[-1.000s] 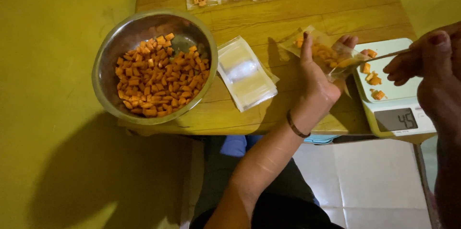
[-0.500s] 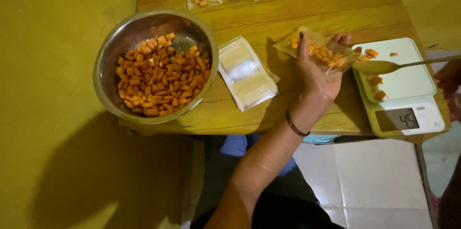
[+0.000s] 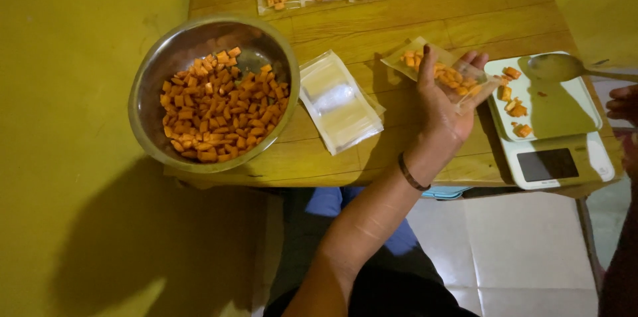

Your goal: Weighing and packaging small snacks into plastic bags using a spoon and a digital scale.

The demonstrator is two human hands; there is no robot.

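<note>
1. The metal bowl (image 3: 214,91) of diced carrot sits at the table's (image 3: 425,14) left edge.
2. The scale (image 3: 555,124) carries loose cubes.
3. The left hand (image 3: 444,107), fingers half-curled, cradles the open clear pouch (image 3: 440,72) beside the scale; tilted, it could spill.
4. The right hand (image 3: 623,104) pinches a spoon (image 3: 565,68).

spoon (image 3: 555,66) lifted back over scale (image 3: 571,157), scale display gone dark

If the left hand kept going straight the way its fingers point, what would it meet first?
The left hand, holding a clear bag of carrot cubes, points up-right across the wooden table. It would likely cross bare tabletop just beyond the kitchen scale; depth is unclear.
</note>
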